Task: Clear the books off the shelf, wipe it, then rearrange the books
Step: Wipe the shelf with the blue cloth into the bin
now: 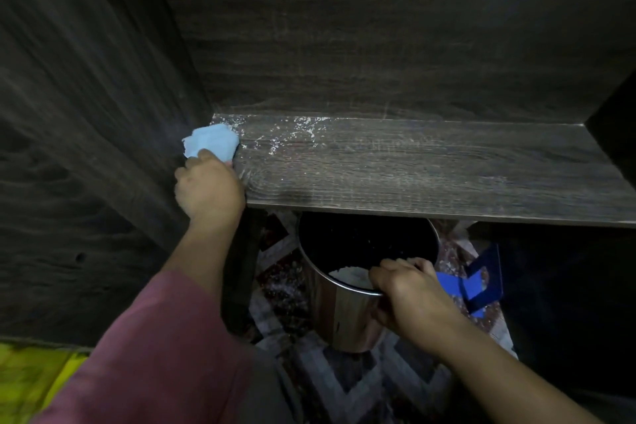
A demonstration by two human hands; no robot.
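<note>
A dark wooden shelf [413, 165] runs across the middle of the view with no books on it. White dust and crumbs [296, 131] lie along its back left part. My left hand [206, 186] holds a light blue cloth [211, 143] against the shelf's far left corner, by the side wall. My right hand [406, 293] grips the rim of a shiny metal bin [340, 313] held just below the shelf's front edge. A little white debris [351, 277] sits inside the bin.
A blue metal bookend [481, 279] stands on the patterned carpet [361, 385] right of the bin. The cabinet's dark side wall [86, 148] closes in the left. A yellow surface [31, 375] shows at the bottom left corner.
</note>
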